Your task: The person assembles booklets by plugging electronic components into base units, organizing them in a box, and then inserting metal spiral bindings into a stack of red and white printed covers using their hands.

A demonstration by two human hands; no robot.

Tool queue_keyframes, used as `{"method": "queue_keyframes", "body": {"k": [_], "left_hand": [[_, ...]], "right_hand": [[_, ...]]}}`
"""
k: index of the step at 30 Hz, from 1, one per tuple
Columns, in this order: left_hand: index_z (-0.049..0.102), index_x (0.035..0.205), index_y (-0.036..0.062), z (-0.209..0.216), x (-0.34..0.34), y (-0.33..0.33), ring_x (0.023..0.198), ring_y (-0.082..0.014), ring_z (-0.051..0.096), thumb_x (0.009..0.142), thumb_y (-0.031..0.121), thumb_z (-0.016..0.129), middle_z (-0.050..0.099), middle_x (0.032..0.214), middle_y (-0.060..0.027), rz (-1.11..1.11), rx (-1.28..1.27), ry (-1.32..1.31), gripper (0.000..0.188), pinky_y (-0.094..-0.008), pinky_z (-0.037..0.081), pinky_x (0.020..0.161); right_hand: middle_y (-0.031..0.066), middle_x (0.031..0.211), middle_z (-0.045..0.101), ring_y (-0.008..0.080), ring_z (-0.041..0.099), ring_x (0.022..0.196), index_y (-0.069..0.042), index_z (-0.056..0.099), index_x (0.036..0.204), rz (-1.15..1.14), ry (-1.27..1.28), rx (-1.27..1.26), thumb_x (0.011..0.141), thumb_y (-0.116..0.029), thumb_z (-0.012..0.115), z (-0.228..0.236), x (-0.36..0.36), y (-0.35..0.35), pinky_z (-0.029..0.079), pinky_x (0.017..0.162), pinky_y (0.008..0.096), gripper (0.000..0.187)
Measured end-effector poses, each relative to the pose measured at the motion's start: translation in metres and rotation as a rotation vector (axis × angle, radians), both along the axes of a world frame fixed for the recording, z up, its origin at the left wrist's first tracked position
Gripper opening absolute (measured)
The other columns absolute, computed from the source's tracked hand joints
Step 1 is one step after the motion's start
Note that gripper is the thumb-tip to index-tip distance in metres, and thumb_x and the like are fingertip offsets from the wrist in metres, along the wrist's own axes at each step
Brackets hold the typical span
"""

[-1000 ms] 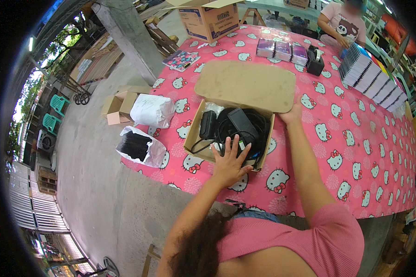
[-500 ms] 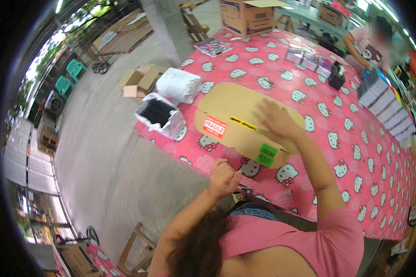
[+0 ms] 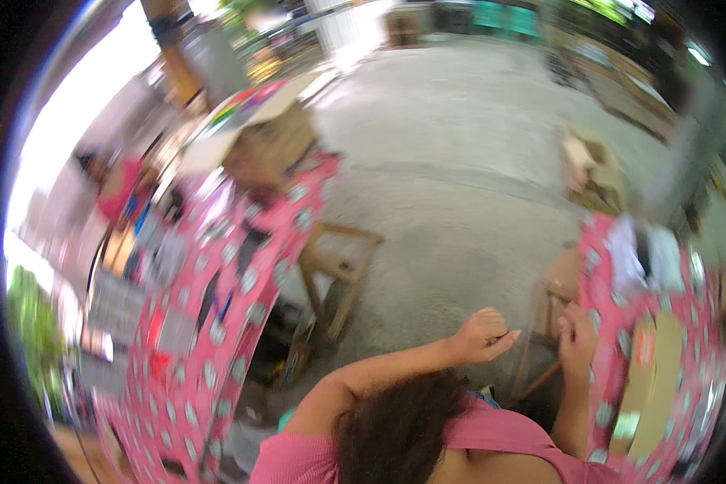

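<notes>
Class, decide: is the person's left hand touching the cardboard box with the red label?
No, the left hand is apart from the cardboard box, with the right hand between them.

Pink-covered table at right, brown box, white packages

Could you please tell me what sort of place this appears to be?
Probably a workshop or packing area: a large cardboard box stands open on a table under a pink patterned cloth, a smaller closed box lies on another, and a wide grey floor runs between.
</notes>
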State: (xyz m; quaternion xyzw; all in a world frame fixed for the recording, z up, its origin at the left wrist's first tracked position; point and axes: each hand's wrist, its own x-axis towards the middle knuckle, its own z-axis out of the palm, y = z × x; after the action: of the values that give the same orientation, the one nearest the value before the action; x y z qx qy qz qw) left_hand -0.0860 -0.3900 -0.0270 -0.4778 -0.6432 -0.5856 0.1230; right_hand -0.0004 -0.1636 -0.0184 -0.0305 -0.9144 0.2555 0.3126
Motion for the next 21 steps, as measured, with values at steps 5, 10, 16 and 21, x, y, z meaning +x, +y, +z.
{"method": "queue_keyframes", "body": {"k": [5,10,16,21], "left_hand": [[0.051,0.059,0.0025,0.006,-0.018,-0.145,0.05,-0.024,0.043,0.083,0.006,0.064,0.042,0.054,-0.0095,0.497,0.0,-0.07,0.027,-0.0343,0.035,0.053],[0.061,0.078,-0.0001,-0.004,0.005,-0.269,0.065,-0.0137,0.054,0.089,0.012,0.06,0.057,0.068,-0.0055,0.975,0.146,-0.463,0.016,-0.0274,0.044,0.064],[0.059,0.1,0.0027,-0.024,0.05,-0.383,0.081,-0.0101,0.057,0.091,0.015,0.058,0.061,0.091,-0.0032,1.326,0.778,-0.62,0.015,-0.0254,0.047,0.073],[0.057,0.104,0.0038,-0.031,0.085,-0.45,0.082,-0.0108,0.058,0.09,0.013,0.058,0.061,0.095,-0.0037,1.502,0.827,-0.712,0.017,-0.0236,0.046,0.071]], "right_hand": [[0.0139,0.104,0.065,0.0307,0.061,0.098,-0.002,0.066,0.095,0.611,-0.123,-0.11,0.081,-0.013,0.066,-0.016,-0.097,-0.155,0.046,0.089,0.0387,0.017],[0.0141,0.102,0.065,0.0309,0.061,0.096,-0.003,0.066,0.093,0.945,-0.162,-0.119,0.081,-0.014,0.067,-0.016,-0.147,-0.28,0.047,0.085,0.0386,0.016],[0.0156,0.101,0.066,0.03,0.063,0.095,-0.002,0.066,0.092,1.258,-0.25,-0.103,0.08,-0.011,0.066,-0.038,-0.177,-0.378,0.048,0.083,0.0353,0.015],[0.0153,0.102,0.065,0.0318,0.061,0.096,-0.003,0.066,0.092,1.462,-0.338,-0.132,0.079,-0.013,0.067,-0.061,-0.213,-0.458,0.047,0.084,0.0379,0.017]]}}
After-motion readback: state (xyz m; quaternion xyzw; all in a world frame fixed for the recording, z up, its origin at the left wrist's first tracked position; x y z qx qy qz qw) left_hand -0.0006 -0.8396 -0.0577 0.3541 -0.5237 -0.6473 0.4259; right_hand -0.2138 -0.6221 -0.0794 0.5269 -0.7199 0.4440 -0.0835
